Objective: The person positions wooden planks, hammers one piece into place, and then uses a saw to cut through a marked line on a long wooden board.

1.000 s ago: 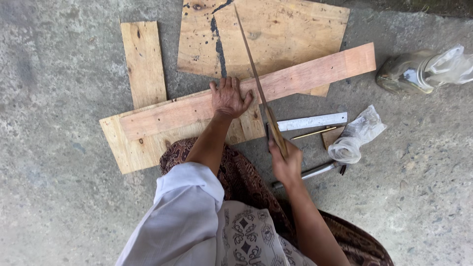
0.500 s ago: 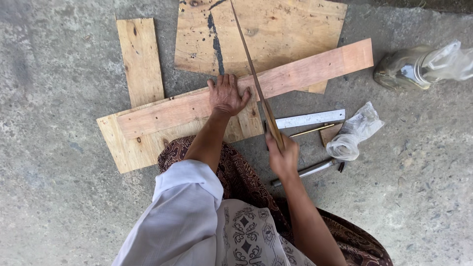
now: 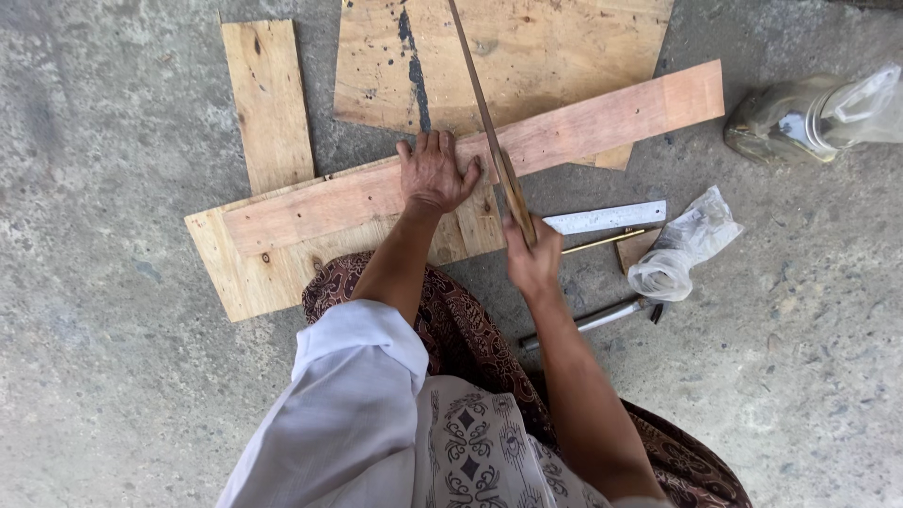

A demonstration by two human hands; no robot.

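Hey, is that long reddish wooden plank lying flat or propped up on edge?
Flat. The long reddish wooden plank lies broad face up across the plywood sheets, with the left hand pressed palm down on it.

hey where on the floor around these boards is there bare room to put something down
Bare concrete lies left of the narrow upright board and the plywood sheet, and lower right, past the plastic bag. It is crowded right of the right hand, which grips the saw: steel ruler, bag, metal tool. The left hand presses the long plank.
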